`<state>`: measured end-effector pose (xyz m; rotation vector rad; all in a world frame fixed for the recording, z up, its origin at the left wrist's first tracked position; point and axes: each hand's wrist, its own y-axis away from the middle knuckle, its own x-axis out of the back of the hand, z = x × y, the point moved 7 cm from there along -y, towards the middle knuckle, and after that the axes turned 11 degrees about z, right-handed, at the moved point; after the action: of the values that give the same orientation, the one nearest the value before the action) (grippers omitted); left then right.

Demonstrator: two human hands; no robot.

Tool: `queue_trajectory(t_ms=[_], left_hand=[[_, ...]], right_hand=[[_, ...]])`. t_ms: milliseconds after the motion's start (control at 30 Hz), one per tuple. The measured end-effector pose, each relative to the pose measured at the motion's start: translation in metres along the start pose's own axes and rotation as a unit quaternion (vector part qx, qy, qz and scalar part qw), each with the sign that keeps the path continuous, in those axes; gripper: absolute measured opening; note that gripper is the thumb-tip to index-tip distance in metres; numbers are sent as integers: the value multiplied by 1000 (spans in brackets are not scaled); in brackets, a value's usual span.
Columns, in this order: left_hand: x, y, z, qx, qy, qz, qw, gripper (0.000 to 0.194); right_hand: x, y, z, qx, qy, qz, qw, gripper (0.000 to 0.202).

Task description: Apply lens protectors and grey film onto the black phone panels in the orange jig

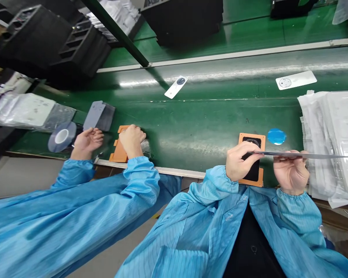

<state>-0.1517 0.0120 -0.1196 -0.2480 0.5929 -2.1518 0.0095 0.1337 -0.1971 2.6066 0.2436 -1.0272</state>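
My left hand [240, 160] pinches the left end of a thin grey sheet [321, 156], which appears almost edge-on. Fingers of my right hand [291, 172] are closed on the same sheet near its middle, palm turned up. Under my left hand lies an orange frame [261, 177] with a black panel [253, 172] inside it; my hand and the sheet cover part of both. A round blue film [277, 136] is on the green bench just beyond my right hand.
At right, white plastic-wrapped trays [336, 146] are stacked. White cards [176, 87] lie on the conveyor. On my left a co-worker's hand [132, 139] rests on another orange frame [119, 151], near a tape roll [62, 137] and grey sheets [98, 116]. A dark post [118, 34] rises behind.
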Motion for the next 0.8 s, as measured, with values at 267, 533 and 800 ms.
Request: queue_trajectory(t_ms=[267,533,800], left_hand=[[-10,6,-19,124,-17,-106,986,28],[12,16,-76,320,30,-89,943,51],[3,-179,-98,303,-32,3,953,56]], right_hand=[[-13,9,5,104,231,-47,966,23],[-33,-12,27,98,389,-95,911,27],[-95,-36,36,20,306,-157,939,51]])
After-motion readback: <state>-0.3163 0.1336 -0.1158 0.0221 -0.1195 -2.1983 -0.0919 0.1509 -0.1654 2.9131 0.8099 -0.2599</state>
